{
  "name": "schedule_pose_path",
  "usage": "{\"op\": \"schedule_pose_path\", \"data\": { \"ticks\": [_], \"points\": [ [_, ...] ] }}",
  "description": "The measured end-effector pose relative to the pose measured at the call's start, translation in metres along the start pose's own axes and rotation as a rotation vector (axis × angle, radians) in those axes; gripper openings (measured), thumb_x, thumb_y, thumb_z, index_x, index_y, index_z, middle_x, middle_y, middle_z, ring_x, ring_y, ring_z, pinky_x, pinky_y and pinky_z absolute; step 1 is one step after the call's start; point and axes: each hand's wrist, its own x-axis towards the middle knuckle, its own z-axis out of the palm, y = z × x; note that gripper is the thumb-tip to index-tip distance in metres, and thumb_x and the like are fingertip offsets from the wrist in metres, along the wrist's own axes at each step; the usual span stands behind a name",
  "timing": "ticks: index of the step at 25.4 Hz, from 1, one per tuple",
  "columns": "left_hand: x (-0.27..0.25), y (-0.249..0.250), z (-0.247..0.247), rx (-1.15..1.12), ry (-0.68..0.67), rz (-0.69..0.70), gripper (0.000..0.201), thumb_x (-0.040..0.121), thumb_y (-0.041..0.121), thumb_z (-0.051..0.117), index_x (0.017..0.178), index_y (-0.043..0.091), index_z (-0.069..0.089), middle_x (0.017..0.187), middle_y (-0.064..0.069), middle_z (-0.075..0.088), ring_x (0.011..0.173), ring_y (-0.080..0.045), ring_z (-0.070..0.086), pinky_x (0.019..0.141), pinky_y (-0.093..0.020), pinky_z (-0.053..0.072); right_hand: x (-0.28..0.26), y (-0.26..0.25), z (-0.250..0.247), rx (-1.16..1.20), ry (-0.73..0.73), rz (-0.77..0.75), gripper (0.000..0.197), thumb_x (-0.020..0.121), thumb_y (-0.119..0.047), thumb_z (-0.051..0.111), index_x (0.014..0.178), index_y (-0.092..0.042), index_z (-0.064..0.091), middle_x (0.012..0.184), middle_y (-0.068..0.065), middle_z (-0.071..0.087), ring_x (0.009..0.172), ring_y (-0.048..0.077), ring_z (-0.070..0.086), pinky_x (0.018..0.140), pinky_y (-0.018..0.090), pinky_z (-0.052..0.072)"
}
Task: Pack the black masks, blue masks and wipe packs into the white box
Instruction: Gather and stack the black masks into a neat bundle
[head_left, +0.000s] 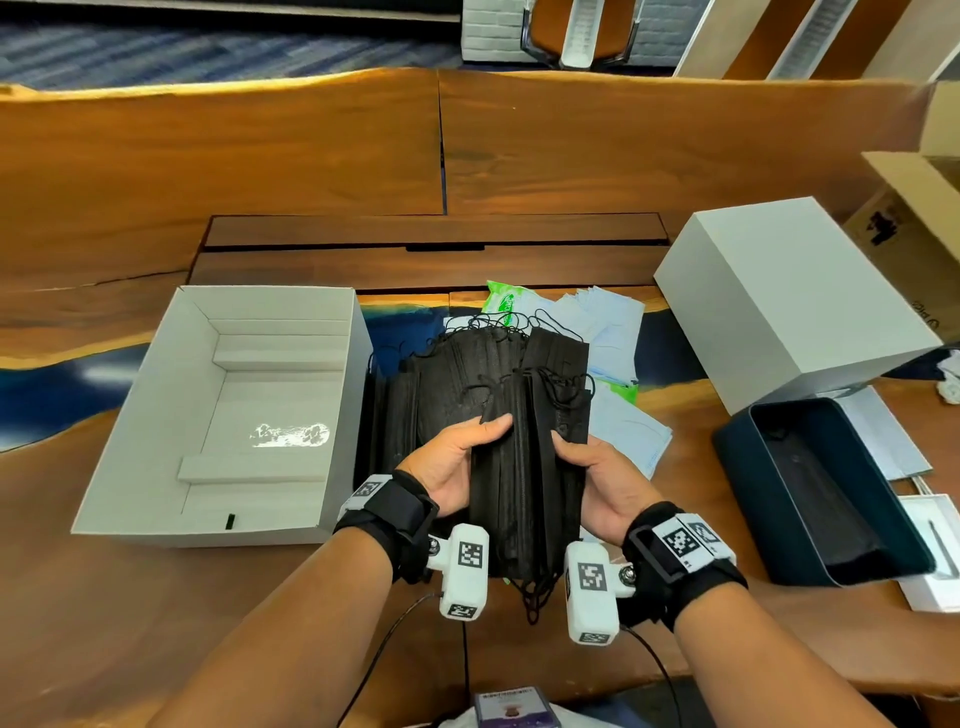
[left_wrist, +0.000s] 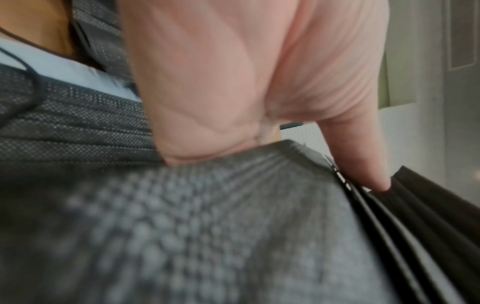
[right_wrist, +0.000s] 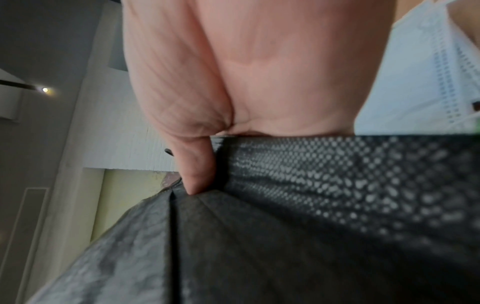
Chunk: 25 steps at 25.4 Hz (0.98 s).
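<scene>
Both hands grasp one stack of black masks (head_left: 524, 499): left hand (head_left: 457, 462) at 9 o'clock, right hand (head_left: 597, 478) at 3 o'clock. White box (head_left: 156, 415) sits at 9 o'clock; blue masks (head_left: 613, 332) and wipe pack (head_left: 501, 299) lie at 12 o'clock.

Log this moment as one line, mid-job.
stage: gathering | left hand + right hand: grip black mask stack | white box: no masks inside | blue masks, wipe pack: on table
</scene>
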Motion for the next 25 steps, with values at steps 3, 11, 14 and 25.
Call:
{"op": "schedule_pose_path", "data": {
  "ticks": [3, 11, 14, 25],
  "points": [
    [-0.001, 0.001, 0.000, 0.002, -0.036, -0.049, 0.026, 0.086, 0.018, 0.060, 0.100, 0.003, 0.075, 0.100, -0.014, 0.073, 0.090, -0.025, 0.071, 0.091, -0.039, 0.055, 0.000, 0.000, -0.002, 0.039, 0.014, 0.030, 0.031, 0.095, -0.006, 0.048, 0.089, -0.004, 0.078, 0.094, 0.016, 0.075, 0.081, 0.025, 0.074, 0.072, 0.036, 0.062],
    [0.008, 0.004, 0.000, 0.046, 0.049, 0.031, 0.038, 0.090, 0.002, 0.056, 0.127, -0.003, 0.059, 0.123, -0.026, 0.063, 0.106, -0.036, 0.064, 0.099, -0.051, 0.049, 0.007, -0.004, -0.012, -0.045, 0.160, 0.027, 0.025, 0.096, -0.010, 0.053, 0.116, -0.003, 0.065, 0.101, 0.016, 0.074, 0.085, 0.027, 0.072, 0.076, 0.040, 0.060],
    [0.014, 0.002, -0.006, 0.104, 0.163, 0.069, 0.040, 0.091, -0.007, 0.052, 0.131, -0.004, 0.053, 0.128, -0.030, 0.058, 0.111, -0.039, 0.060, 0.098, -0.053, 0.048, 0.013, -0.007, -0.018, -0.184, 0.274, -0.053, 0.025, 0.095, -0.006, 0.055, 0.118, -0.001, 0.065, 0.108, 0.017, 0.071, 0.091, 0.027, 0.068, 0.086, 0.042, 0.055],
    [0.014, 0.001, 0.001, 0.062, 0.234, 0.127, 0.033, 0.102, 0.009, 0.041, 0.131, 0.002, 0.056, 0.125, -0.020, 0.063, 0.103, -0.029, 0.065, 0.096, -0.043, 0.050, 0.006, -0.028, 0.022, -0.161, 0.105, -0.190, 0.023, 0.095, -0.006, 0.054, 0.115, -0.001, 0.064, 0.114, 0.019, 0.069, 0.100, 0.028, 0.067, 0.094, 0.043, 0.053]
  ]
}}
